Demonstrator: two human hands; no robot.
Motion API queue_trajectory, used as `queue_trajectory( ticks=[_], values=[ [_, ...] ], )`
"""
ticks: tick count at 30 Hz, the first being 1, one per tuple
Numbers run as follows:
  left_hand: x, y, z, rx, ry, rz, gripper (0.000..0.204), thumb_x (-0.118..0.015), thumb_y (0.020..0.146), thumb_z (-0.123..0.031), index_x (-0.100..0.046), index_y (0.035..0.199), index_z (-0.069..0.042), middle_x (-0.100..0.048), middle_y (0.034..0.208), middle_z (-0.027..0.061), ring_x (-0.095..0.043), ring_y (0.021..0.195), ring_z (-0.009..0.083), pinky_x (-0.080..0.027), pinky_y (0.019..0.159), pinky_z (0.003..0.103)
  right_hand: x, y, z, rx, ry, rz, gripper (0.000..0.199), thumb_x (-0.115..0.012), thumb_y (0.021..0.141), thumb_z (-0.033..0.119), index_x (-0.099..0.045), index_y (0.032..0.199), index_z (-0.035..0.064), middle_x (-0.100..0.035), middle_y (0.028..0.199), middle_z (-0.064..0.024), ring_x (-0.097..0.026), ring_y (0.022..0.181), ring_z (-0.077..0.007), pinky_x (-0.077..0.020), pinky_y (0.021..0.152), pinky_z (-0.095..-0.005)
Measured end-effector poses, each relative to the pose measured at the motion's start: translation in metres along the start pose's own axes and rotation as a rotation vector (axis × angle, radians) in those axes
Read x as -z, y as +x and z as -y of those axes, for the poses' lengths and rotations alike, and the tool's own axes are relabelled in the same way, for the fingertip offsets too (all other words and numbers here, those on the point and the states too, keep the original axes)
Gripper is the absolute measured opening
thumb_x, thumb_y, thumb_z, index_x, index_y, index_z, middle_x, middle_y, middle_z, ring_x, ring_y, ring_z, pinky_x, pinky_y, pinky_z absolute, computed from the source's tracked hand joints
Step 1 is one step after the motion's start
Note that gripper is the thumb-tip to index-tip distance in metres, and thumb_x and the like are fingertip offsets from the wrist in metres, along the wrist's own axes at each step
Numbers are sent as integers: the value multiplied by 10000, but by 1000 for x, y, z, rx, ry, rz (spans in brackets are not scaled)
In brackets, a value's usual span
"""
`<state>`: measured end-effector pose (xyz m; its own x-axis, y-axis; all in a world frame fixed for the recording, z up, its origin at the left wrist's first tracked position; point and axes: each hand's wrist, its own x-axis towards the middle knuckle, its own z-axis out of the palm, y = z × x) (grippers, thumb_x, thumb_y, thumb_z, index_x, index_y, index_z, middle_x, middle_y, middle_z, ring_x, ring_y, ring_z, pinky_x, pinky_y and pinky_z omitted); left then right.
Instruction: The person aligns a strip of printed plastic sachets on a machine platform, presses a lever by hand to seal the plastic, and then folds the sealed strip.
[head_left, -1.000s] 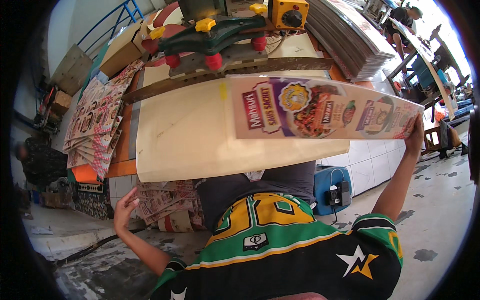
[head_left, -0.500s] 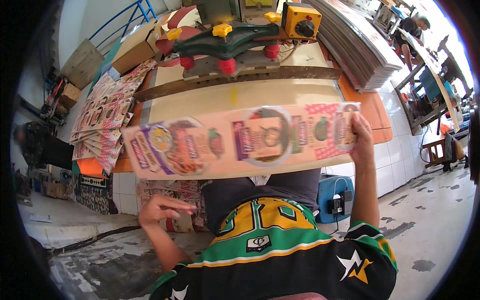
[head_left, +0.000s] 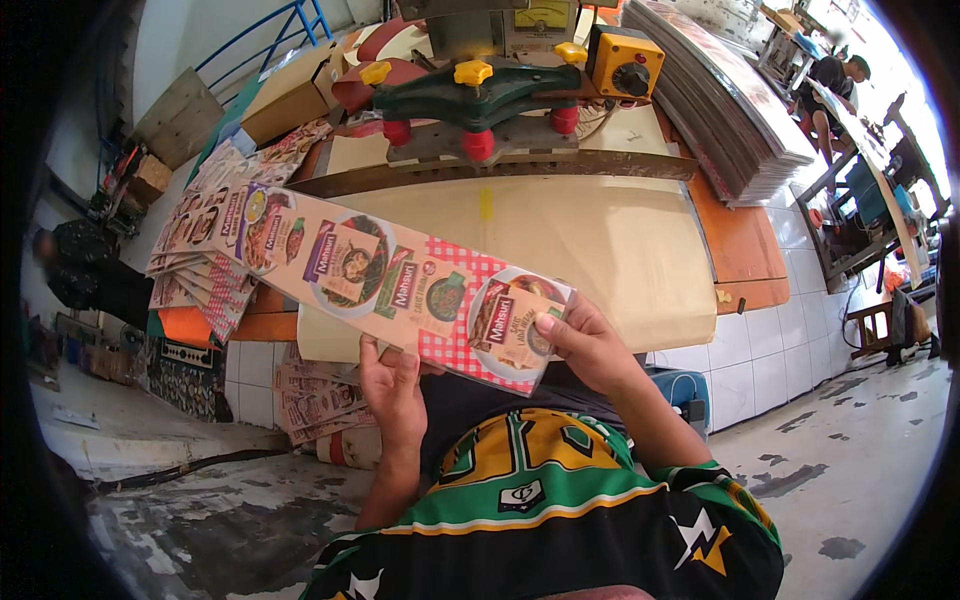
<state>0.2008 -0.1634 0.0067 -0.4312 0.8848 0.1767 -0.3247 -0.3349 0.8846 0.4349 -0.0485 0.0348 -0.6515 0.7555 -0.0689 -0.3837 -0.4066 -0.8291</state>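
A long printed plastic strip [head_left: 400, 262] with pictures of food bowls and red checks slants across the near side of the work table. My right hand [head_left: 590, 345] grips its right end, thumb on top and fingers beneath. At the strip's lower edge, my left hand [head_left: 395, 395] is raised with its fingers apart, some partly hidden by the strip. The far left end overlaps a pile of similar printed sheets [head_left: 205, 240]. Beyond the strip lies a cream sheet [head_left: 620, 250] on the bed of a machine with a long metal bar [head_left: 620, 163].
Above the bar is a dark green clamp [head_left: 480, 98] with yellow knobs, beside a yellow control box [head_left: 625, 65]. A tall stack of flat sheets [head_left: 720, 110] stands at the right. More printed sheets [head_left: 318, 400] lie below the table. Another person [head_left: 835, 85] sits far right.
The strip has swung round, its right end coming down toward me and its left end rising over the pile. My left hand has moved up and right to its lower edge.
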Motion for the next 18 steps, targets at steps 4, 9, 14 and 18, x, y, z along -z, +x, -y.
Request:
queue_trajectory(
  ticks=[4, 9, 14, 18],
  values=[
    [6, 4, -2, -120, -14, -150, 667, -625, 1019, -81, -287, 1584, 24, -591, 1409, 186, -660, 1179, 244, -574, 983, 429, 19, 1, 23, 9, -398, 172, 395, -621, 1074, 231, -560, 1359, -35, -733, 1131, -115, -700, 970, -166, -563, 873, -321],
    [34, 57, -59, -319, 52, -398, 608, -629, 1009, -47, -371, 1555, 24, -653, 1317, 126, -690, 1066, 188, -593, 895, 350, 48, 6, 50, 174, -830, -114, 259, -581, 1092, 188, -681, 1151, -43, -757, 909, -85, -657, 758, -110, -539, 724, -266],
    [138, 145, -126, -321, 302, -342, 486, -651, 1016, -89, -486, 1463, 2, -662, 1246, 79, -671, 1009, 150, -573, 799, 310, 99, 4, 38, 193, -829, -318, 222, -613, 1060, 166, -697, 1101, -35, -743, 837, -73, -645, 717, -104, -531, 679, -267],
    [262, 239, -158, -263, 352, -353, 372, -635, 1020, -71, -543, 1377, -14, -657, 1161, 55, -656, 919, 153, -577, 787, 319, 93, 2, 35, 230, -909, -333, 221, -624, 1056, 172, -703, 1085, -32, -731, 813, -67, -643, 717, -104, -526, 675, -266]
  ],
)
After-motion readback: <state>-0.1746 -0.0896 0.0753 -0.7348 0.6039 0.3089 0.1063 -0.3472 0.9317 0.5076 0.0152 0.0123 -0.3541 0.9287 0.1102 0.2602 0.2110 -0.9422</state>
